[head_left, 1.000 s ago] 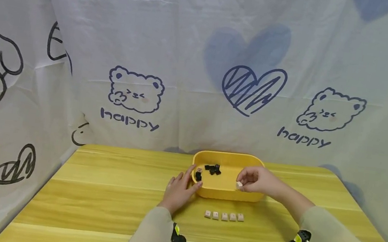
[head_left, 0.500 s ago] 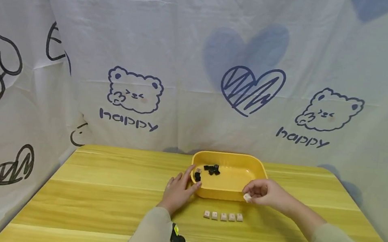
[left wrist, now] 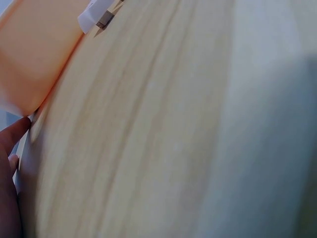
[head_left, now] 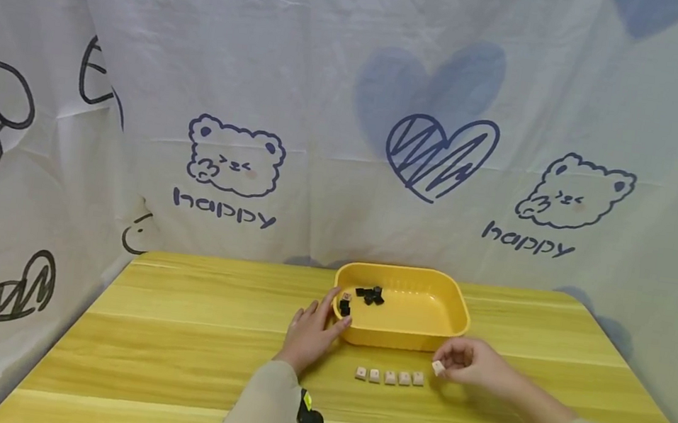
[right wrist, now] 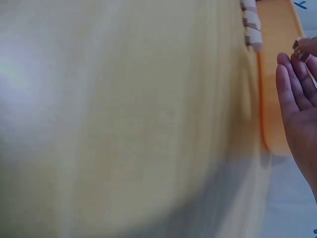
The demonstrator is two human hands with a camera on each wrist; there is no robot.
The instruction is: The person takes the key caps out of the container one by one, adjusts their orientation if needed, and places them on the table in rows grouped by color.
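My right hand [head_left: 476, 362] pinches a small white keycap [head_left: 438, 368] between thumb and fingertips, just in front of the yellow tray's right front corner. In the right wrist view the keycap [right wrist: 299, 49] shows at the fingertips. A row of several pale keycaps [head_left: 390, 377] lies on the table to the left of the held one. My left hand [head_left: 310, 336] rests against the left front corner of the yellow tray [head_left: 399, 340], fingers extended along its side and thumb at the front. Part of this hand [left wrist: 7, 183] touches the tray in the left wrist view.
Inside the tray lie several small black pieces [head_left: 370, 296], more black pieces [head_left: 344, 307] by the left wall, and one pinkish piece [head_left: 347, 297]. A wood-patterned table [head_left: 178, 355] carries everything. Behind it hangs a printed white cloth [head_left: 330, 182].
My right hand has moved from over the tray's front right, rightward and toward me, carrying the keycap down near the right end of the row. The left hand has stayed in place.
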